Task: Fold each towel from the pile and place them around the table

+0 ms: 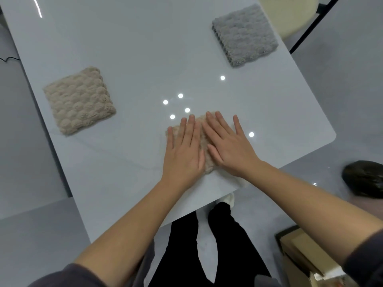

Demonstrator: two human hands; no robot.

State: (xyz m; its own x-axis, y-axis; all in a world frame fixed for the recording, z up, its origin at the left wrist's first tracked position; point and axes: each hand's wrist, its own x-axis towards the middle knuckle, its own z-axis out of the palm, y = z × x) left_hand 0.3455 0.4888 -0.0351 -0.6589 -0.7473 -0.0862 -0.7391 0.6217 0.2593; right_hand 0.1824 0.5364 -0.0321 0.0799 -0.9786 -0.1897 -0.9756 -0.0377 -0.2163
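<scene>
A small beige towel (204, 141) lies folded near the table's front edge, mostly hidden under my hands. My left hand (184, 150) lies flat on its left part, fingers spread. Beside it, my right hand (230, 146) presses flat on the right part. Neither hand grips the cloth. A folded beige towel (79, 99) rests at the left side of the glossy grey table (145, 48). A folded grey towel (244, 35) sits at the far right corner.
A cream round seat (290, 15) with black legs stands beyond the far right corner. A dark shoe (364, 179) is on the floor at right. A cardboard box (300, 253) sits at lower right. My legs stand below the table's front edge.
</scene>
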